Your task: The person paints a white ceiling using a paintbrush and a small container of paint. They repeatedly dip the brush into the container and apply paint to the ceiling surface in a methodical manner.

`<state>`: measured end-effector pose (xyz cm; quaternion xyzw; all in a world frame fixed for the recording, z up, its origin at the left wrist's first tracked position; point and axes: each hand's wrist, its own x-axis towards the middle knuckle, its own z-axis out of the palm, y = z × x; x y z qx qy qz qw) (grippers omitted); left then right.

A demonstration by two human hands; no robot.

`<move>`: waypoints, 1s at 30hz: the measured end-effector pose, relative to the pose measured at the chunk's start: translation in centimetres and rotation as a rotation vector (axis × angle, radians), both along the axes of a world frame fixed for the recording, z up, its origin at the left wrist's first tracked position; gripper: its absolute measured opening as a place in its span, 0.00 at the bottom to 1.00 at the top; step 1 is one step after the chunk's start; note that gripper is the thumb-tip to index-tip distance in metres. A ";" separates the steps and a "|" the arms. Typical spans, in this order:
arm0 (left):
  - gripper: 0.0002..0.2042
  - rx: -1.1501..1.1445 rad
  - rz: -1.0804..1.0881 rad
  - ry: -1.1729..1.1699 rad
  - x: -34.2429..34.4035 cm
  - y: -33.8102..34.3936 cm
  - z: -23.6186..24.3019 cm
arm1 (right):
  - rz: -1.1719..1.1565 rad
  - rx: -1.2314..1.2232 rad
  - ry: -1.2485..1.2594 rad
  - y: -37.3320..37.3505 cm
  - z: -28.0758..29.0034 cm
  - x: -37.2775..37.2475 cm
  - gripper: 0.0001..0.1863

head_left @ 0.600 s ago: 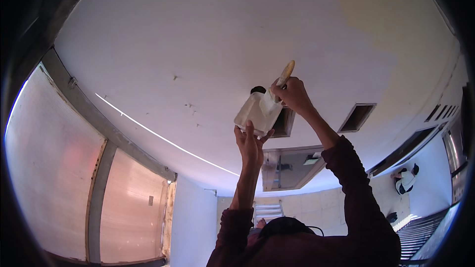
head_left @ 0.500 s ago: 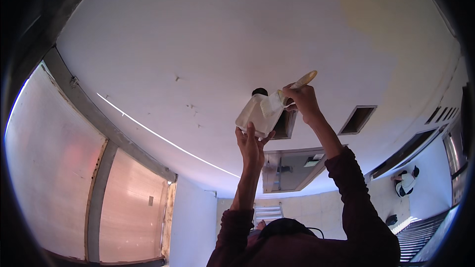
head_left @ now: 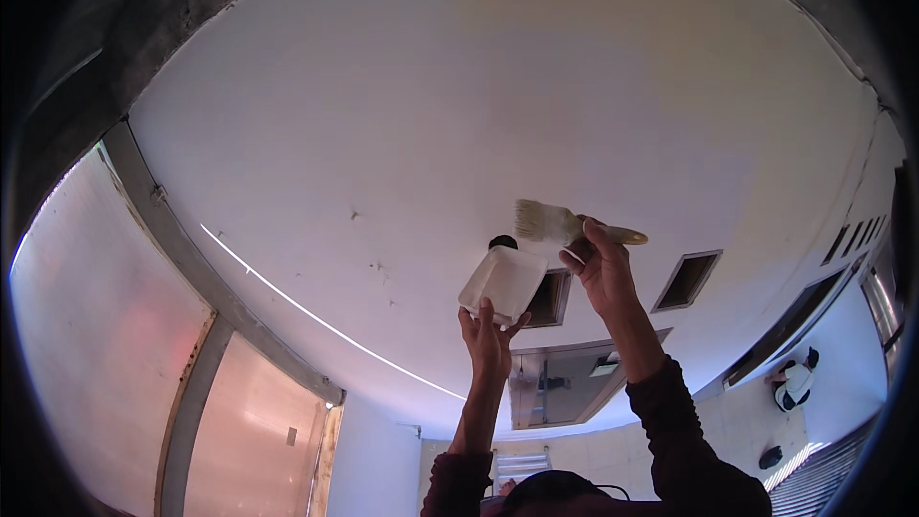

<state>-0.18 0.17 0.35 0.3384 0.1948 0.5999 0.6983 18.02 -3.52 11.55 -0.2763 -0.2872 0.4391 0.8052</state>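
Note:
My left hand (head_left: 489, 337) is wrapped round the lower end of a white, open plastic container (head_left: 511, 278) and holds it up, tilted, with its hollow inside showing. A wide paintbrush (head_left: 550, 222) is gripped by its wooden handle in my right hand (head_left: 605, 266). The pale, whitish bristles point left, apart from the container and above its upper edge. Behind both hands spreads a large white painted surface (head_left: 402, 134), with a yellowish patch toward the top right.
Dark rectangular openings (head_left: 687, 280) and a round dark hole (head_left: 503, 242) break the white surface. A glass pane (head_left: 565, 388) sits below them. Translucent panels (head_left: 105, 325) in a frame stand at left. Another person (head_left: 793, 383) crouches at far right.
The brush has come out of the container and swung from handle-up to nearly level, bristles left. Both hands and the container appear lower in the picture as the view has shifted.

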 end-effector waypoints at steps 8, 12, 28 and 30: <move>0.25 -0.010 -0.005 -0.008 0.5 -0.1 -0.5 | -0.509 0.543 -0.458 3.8 18.1 0.6 0.20; 0.25 0.001 0.004 -0.018 0.1 -0.1 -0.5 | -0.617 0.630 -0.606 6.0 23.3 0.4 0.18; 0.27 -0.037 -0.003 -0.077 0.2 0.3 -1.3 | -1.448 0.451 -0.955 5.0 23.9 6.4 0.08; 0.28 -0.028 -0.006 -0.072 0.3 0.4 -1.4 | -1.465 0.509 -1.024 6.2 23.8 4.9 0.07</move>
